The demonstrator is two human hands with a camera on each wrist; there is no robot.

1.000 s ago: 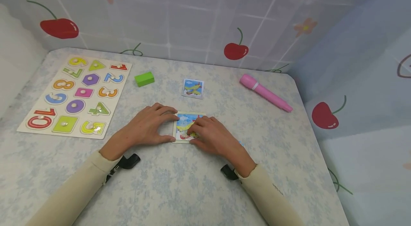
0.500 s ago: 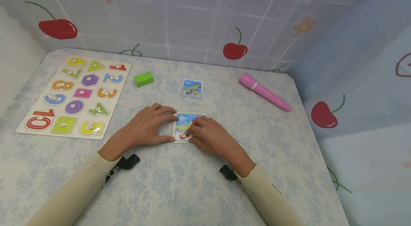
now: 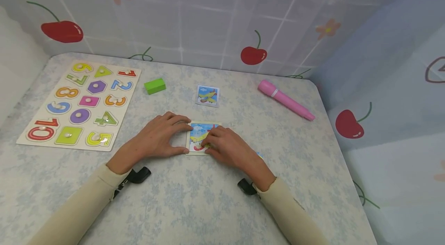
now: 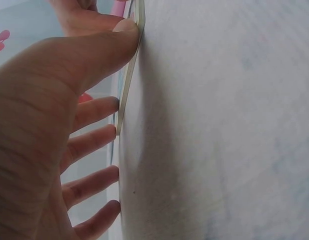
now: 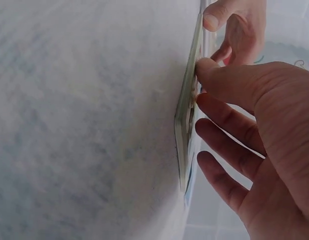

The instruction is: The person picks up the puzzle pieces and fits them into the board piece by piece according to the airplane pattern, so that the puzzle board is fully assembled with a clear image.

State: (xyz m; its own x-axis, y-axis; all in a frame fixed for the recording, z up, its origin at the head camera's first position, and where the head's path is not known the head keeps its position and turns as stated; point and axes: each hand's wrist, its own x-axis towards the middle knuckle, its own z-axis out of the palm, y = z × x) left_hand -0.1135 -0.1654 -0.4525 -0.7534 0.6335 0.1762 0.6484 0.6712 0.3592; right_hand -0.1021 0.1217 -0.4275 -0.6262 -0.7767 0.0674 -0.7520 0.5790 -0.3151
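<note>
A small square airplane jigsaw puzzle (image 3: 199, 131) in a pale tray lies flat between both hands. My left hand (image 3: 161, 136) steadies its left side: the thumb rests at the near corner, and fingertips touch the far part in the left wrist view. Bent fingers of my right hand (image 3: 227, 144) touch the puzzle's right half and cover much of it. In the right wrist view, its thumb and fingertips press on the puzzle's face (image 5: 193, 95), with a gap between thumb and forefinger. Any piece under those fingertips is hidden. Beyond the puzzle lies a matching airplane picture card (image 3: 207, 96).
At left lies a number-and-shape peg board (image 3: 74, 106). A green block (image 3: 155, 86) stands at the back, and a pink microphone-shaped toy (image 3: 286, 100) lies back right. Something small and blue-yellow (image 3: 259, 155) shows behind my right wrist, mostly hidden. Printed curtains hang behind the table.
The right fingertips shift very slightly on the puzzle's face. Both hands otherwise keep their places, and the view drifts a little.
</note>
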